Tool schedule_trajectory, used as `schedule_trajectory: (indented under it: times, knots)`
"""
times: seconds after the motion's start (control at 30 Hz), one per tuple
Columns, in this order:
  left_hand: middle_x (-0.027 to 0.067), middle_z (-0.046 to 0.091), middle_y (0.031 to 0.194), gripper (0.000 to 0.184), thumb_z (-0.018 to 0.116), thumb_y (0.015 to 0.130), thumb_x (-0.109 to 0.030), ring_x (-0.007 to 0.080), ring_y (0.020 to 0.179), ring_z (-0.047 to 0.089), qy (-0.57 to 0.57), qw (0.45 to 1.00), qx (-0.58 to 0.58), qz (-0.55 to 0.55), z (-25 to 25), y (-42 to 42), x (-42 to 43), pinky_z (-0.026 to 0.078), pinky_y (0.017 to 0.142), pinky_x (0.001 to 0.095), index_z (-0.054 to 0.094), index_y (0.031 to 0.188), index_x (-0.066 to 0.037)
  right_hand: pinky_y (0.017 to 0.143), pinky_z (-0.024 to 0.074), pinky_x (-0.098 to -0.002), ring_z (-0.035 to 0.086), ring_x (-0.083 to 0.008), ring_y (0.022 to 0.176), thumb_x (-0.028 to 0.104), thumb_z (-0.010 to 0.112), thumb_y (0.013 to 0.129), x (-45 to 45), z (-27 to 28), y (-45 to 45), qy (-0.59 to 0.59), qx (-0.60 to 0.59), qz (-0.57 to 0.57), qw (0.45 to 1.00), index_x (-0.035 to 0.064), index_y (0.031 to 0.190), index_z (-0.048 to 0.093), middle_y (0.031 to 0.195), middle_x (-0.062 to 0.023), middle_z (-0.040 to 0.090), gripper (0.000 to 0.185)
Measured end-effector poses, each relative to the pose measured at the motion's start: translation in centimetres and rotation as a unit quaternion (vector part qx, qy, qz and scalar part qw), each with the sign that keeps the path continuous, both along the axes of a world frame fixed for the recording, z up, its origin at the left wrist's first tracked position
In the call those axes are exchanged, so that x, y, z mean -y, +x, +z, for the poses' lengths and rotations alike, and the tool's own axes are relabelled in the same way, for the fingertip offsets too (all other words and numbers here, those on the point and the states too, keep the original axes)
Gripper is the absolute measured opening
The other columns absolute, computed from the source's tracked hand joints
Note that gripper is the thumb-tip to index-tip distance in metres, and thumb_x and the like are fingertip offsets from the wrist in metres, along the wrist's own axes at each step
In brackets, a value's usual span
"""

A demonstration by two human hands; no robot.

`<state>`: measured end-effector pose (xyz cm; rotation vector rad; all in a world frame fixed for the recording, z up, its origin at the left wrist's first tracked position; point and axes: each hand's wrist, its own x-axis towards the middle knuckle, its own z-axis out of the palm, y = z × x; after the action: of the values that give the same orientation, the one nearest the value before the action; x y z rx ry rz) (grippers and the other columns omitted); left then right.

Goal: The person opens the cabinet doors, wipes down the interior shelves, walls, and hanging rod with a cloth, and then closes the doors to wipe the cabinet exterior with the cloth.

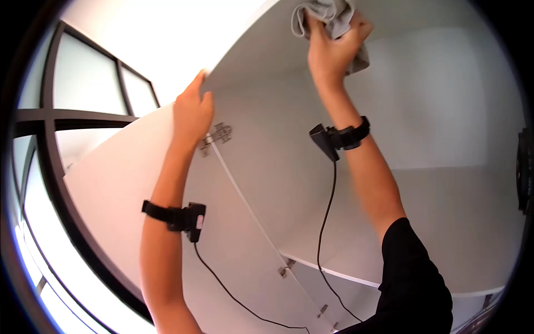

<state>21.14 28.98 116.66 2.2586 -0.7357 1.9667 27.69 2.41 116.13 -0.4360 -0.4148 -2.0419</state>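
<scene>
A grey cloth [328, 12] is bunched in my right hand [334, 47], which is raised against the upper inside surface of a white cabinet [261, 50]. Part of the cloth hangs behind the wrist. My left hand [193, 111] is raised to the top corner of the open cabinet door [128, 178], by the upper hinge [219, 134]. Its index finger points up to the cabinet's edge and the thumb stands apart; no object shows in it. Each wrist wears a black strap with a small device and a cable.
A cabinet shelf [356, 275] crosses the lower right. Further hinges [286, 267] run down the door's edge. Dark-framed glass panels [86, 72] stand at the left. Two black cables hang below the wrists. A dark object [523, 170] shows at the right edge.
</scene>
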Motion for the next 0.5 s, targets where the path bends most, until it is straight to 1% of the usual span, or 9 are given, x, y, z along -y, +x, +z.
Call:
schedule_trajectory:
  times: [0.07,0.1,0.17,0.23,0.3,0.33,0.4,0.43,0.5]
  knots:
    - [0.0261,0.067,0.124,0.057,0.05,0.086,-0.007,0.037,0.093,0.069,-0.027,1.0,0.002,0.014,-0.4,-0.6,0.5,0.052,0.088,0.0433,0.054,0.143,-0.003,0.102,0.0405,-0.0399,0.058,-0.0334,0.117,0.031,0.063,0.1,3.8,0.2,-2.4,-0.023,-0.007,0.023,0.999,0.0001,0.13,0.058,0.13,-0.0165,0.059,0.044]
    - [0.0257,0.067,0.123,0.057,0.05,0.086,-0.006,0.0362,0.088,0.069,-0.046,0.999,-0.006,0.014,-0.5,-1.2,0.8,0.052,0.085,0.0429,0.055,0.142,-0.003,0.102,0.0405,-0.0399,0.058,-0.0334,0.117,0.031,0.063,0.1,5.6,0.6,-3.7,-0.027,-0.009,-0.001,1.0,0.0001,0.13,0.058,0.13,-0.0165,0.059,0.044]
    - [0.0247,0.068,0.122,0.058,0.05,0.084,-0.003,0.0342,0.082,0.068,-0.045,0.998,0.048,-0.007,-0.4,-1.4,0.4,0.052,0.081,0.042,0.055,0.142,-0.002,0.098,0.0434,-0.0408,0.059,-0.0305,0.112,0.028,0.065,0.099,9.1,2.1,-5.5,0.076,-0.003,0.039,0.996,0.0005,0.131,0.055,0.124,-0.0143,0.06,0.043]
    - [0.0231,0.067,0.123,0.056,0.049,0.083,0.002,0.033,0.087,0.069,-0.106,0.993,0.047,-0.029,-0.8,-1.8,0.0,0.053,0.083,0.0411,0.057,0.139,-0.002,0.098,0.0443,-0.0419,0.059,-0.0305,0.112,0.028,0.064,0.1,13.5,4.0,-6.1,0.075,0.041,0.008,0.996,0.0009,0.132,0.054,0.123,-0.0142,0.06,0.043]
    - [0.0208,0.067,0.124,0.054,0.05,0.083,0.002,0.0324,0.092,0.069,-0.126,0.989,0.079,-0.029,-0.9,-1.8,-0.9,0.053,0.083,0.0403,0.059,0.137,-0.002,0.097,0.0452,-0.043,0.059,-0.0305,0.112,0.028,0.064,0.101,13.3,5.1,-7.2,0.073,0.089,-0.004,0.993,0.0012,0.133,0.052,0.123,-0.0142,0.06,0.043]
    - [0.0208,0.067,0.124,0.054,0.05,0.083,0.002,0.0324,0.092,0.069,-0.137,0.987,0.078,-0.039,-1.1,-1.6,-1.5,0.053,0.083,0.0403,0.059,0.137,-0.002,0.097,0.0449,-0.041,0.058,-0.0272,0.11,0.025,0.066,0.098,11.9,5.3,-8.1,0.044,0.106,0.008,0.993,0.0011,0.129,0.048,0.122,-0.0129,0.058,0.043]
    - [0.0186,0.067,0.127,0.057,0.049,0.083,0.001,0.0277,0.092,0.068,-0.148,0.974,0.154,-0.081,-1.2,-1.2,-2.2,0.052,0.084,0.0371,0.059,0.14,-0.005,0.097,0.0444,-0.0369,0.057,-0.0206,0.108,0.018,0.07,0.094,9.1,5.7,-9.4,-0.006,0.14,0.037,0.989,0.001,0.122,0.039,0.119,-0.0104,0.054,0.045]
    - [0.0186,0.067,0.127,0.057,0.049,0.083,0.001,0.0277,0.092,0.068,-0.153,0.972,0.156,-0.086,-1.1,-1.4,-2.4,0.052,0.084,0.0371,0.059,0.14,-0.005,0.097,0.0444,-0.0369,0.057,-0.0206,0.108,0.018,0.07,0.094,7.5,5.9,-9.0,-0.011,0.142,0.033,0.989,0.001,0.122,0.039,0.119,-0.0104,0.054,0.045]
    - [0.0176,0.066,0.129,0.056,0.049,0.084,0.0,0.0284,0.096,0.067,-0.175,0.967,0.152,-0.108,-0.6,-2.9,-1.0,0.051,0.089,0.0375,0.06,0.138,-0.005,0.096,0.0387,-0.0441,0.048,-0.0298,0.105,0.012,0.068,0.085,5.0,6.7,-7.4,-0.053,0.173,0.057,0.982,-0.0084,0.124,0.045,0.116,-0.0134,0.041,0.049]
